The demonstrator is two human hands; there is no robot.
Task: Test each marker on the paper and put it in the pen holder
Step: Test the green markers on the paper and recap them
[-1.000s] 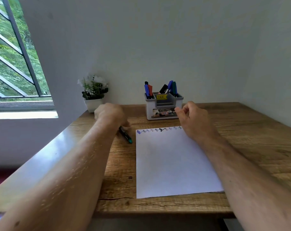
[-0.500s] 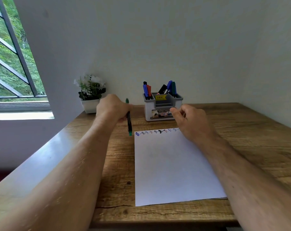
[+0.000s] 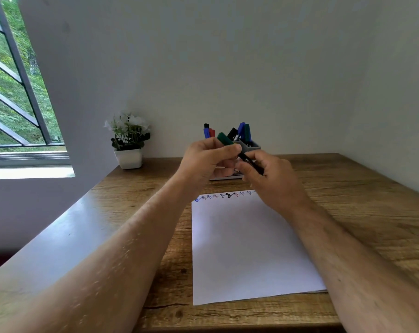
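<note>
Both hands hold one green-capped marker [image 3: 248,159] in the air above the far end of the paper [image 3: 247,246]. My left hand [image 3: 203,162] pinches the green cap end [image 3: 224,138]. My right hand [image 3: 271,181] grips the black barrel. A row of small coloured test scribbles [image 3: 225,196] runs along the paper's far edge. Behind my hands stands the white and grey pen holder [image 3: 250,145], mostly hidden, with several blue, red, black and green markers sticking up.
A white pot of white flowers [image 3: 129,140] stands at the back left of the wooden table [image 3: 360,200]. A window with bars [image 3: 16,92] is at the left. Walls close off the back and the right.
My left hand lifted the green marker off the table and brought it to the middle. My right hand rose from the paper and took hold of its barrel.
</note>
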